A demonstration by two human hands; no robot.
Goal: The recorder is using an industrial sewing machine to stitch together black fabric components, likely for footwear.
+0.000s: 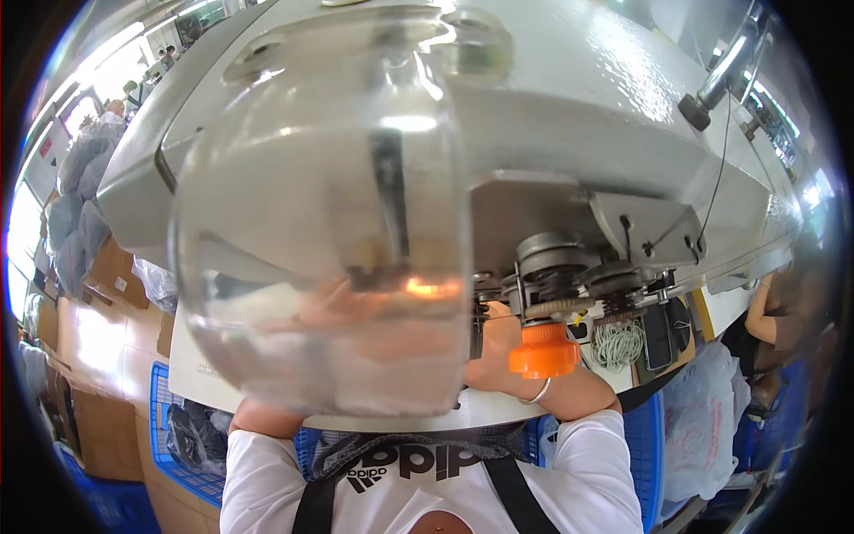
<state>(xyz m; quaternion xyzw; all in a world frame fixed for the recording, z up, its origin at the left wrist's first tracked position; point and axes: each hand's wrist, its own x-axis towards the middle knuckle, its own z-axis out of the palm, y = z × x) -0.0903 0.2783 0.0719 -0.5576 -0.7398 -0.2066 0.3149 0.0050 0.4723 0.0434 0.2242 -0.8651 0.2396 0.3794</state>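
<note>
A large pale sewing machine head (569, 116) fills the upper part of the head view. From its front hangs a clear plastic guard (329, 205), and my left hand (329, 307) shows only as a smeared shape through it. My right hand (489, 356) is beside the guard's right edge, under the metal tension discs (551, 254) and left of an orange ribbed knob (544, 351). A bracelet circles that wrist. Both forearms rest over the white tabletop (427, 416). The fingers of both hands, and anything in them, are hidden or blurred.
A bundle of pale cord (616, 345) and a dark phone-like slab (658, 338) lie right of my right arm. A blue basket (162, 409) with dark cloth stands at left. Plastic bags (703, 418) and another person's arm (763, 311) are at right.
</note>
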